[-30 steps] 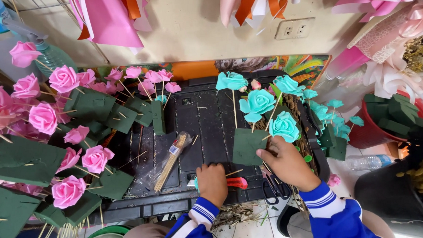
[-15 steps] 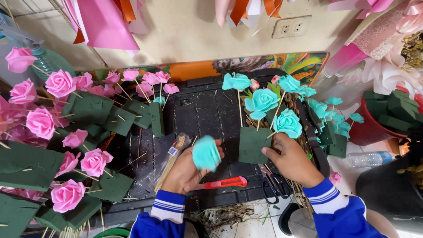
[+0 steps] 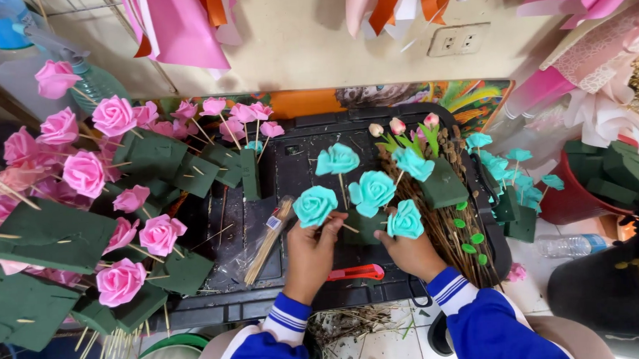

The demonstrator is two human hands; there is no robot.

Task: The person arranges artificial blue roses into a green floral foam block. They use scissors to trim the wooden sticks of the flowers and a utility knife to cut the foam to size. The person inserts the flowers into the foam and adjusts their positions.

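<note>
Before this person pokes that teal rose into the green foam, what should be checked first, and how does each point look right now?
1. Rose held: the left hand pinches a teal rose on its stick. Ok.
2. Foam steadied: the right hand rests at the green foam block; whether it presses it down, cannot tell.
3. Room in the block: two teal roses already stand there, with a third at the right hand. Cannot tell.
4. Stick straight and unbroken: mostly hidden by fingers. Cannot tell.
5. Red cutter out of the way: it lies between the wrists, close by. Not ok.
</note>
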